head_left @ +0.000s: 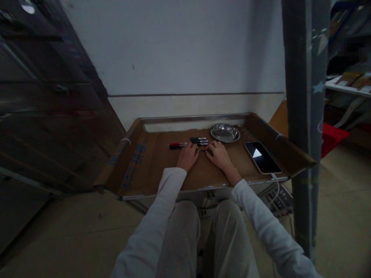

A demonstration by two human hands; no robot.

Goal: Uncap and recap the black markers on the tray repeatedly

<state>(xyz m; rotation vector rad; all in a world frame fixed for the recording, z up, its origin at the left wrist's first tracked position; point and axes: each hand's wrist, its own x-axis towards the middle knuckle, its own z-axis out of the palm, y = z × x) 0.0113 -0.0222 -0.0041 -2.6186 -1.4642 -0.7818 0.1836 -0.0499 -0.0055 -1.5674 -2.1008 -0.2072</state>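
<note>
My left hand [189,156] rests low over the cardboard-covered table with its fingers curled together. Close by on the right, my right hand [218,155] is bent the same way, fingertips turned toward the left ones. A thin dark piece [202,150] shows between the two sets of fingertips; its kind is too small to make out. Just beyond the hands lie several dark pens with silvery parts [198,139]. A red marker [175,144] and a black marker [174,146] lie side by side left of them, partly behind my left hand.
A shiny metal dish [225,133] sits at the back right. Nearer on the right lies a phone [262,157] with a white cable [278,189] hanging over the front edge. Raised cardboard sides [290,148] flank the table; a grey post [304,116] stands to the right.
</note>
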